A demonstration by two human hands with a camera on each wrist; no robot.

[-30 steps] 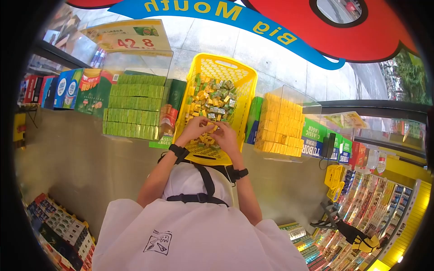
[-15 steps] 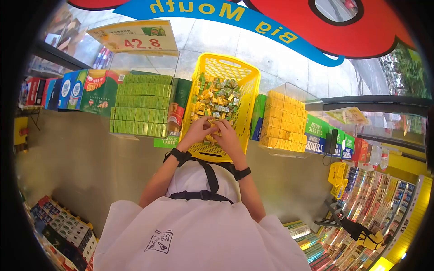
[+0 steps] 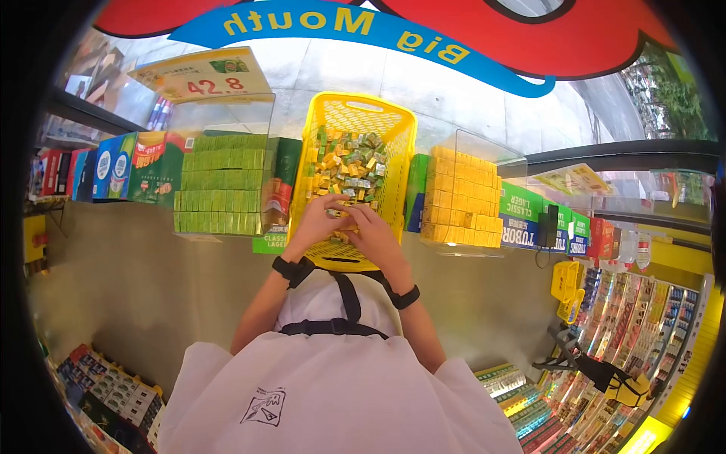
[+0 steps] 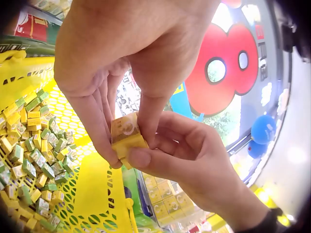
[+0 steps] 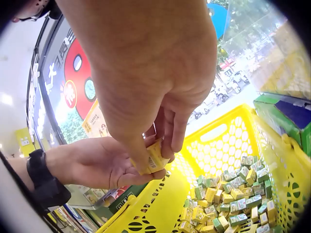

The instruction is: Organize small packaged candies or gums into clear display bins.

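Note:
Both hands meet over the near end of a yellow plastic basket [image 3: 398, 163]. Between them is a small yellow carton [image 4: 128, 135], seen close up in both wrist views. My left hand [image 3: 321, 225] pinches the carton between thumb and fingers. From the other side, my right hand [image 3: 376, 236] grips it too, its thumb against the yellow face in the left wrist view. A printed side of the carton [image 5: 154, 159] shows in the right wrist view. Below and beyond the hands lies a loose heap of small yellow and green cartons [image 3: 355, 163] in the basket.
Left of the basket stands a clear case of stacked green cartons [image 3: 221, 178]; on the right, a case of stacked yellow cartons [image 3: 461, 200]. Beer boxes [image 3: 522, 219] line the window. A price sign [image 3: 200, 76] tops the left case. Stocked shelves [image 3: 635, 325] stand behind, right.
The head view shifts slightly. Both hands stay together over the basket's near end, and the right fingers now overlap the left fingertips more closely. The heap looks the same.

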